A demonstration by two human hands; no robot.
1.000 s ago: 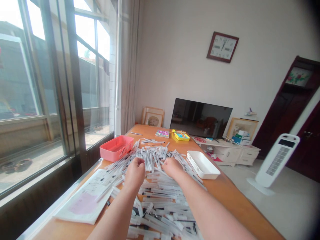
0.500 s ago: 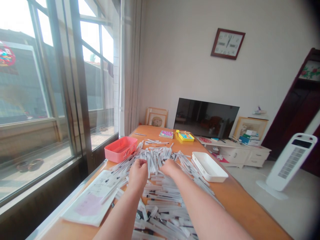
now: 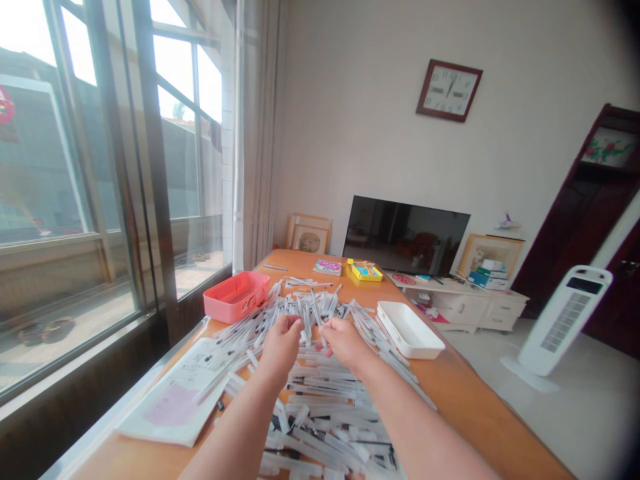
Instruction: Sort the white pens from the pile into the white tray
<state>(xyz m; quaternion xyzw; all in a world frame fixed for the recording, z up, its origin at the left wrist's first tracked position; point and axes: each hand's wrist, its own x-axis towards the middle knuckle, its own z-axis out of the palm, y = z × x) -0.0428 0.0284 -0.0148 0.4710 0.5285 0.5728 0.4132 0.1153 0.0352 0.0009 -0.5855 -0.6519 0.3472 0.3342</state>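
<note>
The left hand [image 3: 283, 343] and right hand [image 3: 344, 343] curl closed over the plastic tubes [image 3: 325, 393], what they grip hidden. A hasty tug could spill tubes off the bench [image 3: 475, 407].

Worn on the head, our lone camera looks forward and down, close over a heap of slim white plastic tubes [image 3: 320, 390] on an orange wooden table [image 3: 465, 393], facing a white wall [image 3: 350, 120].
</note>
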